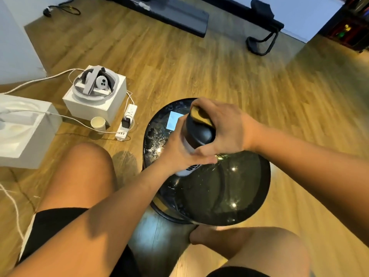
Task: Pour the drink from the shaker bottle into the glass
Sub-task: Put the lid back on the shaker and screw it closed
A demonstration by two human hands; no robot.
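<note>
Shaker bottle (196, 136), smooth black domed lid, left hand (179, 150) grip wrapping body; right hand (223, 126) clasping lid

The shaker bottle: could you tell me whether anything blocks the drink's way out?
Yes: the black lid is on the shaker bottle, with the right hand over it and the left hand gripping the body. No glass is visible.

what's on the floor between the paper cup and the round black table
In the head view, a white power strip with a black charger plugged in lies between paper cup and table.
</note>
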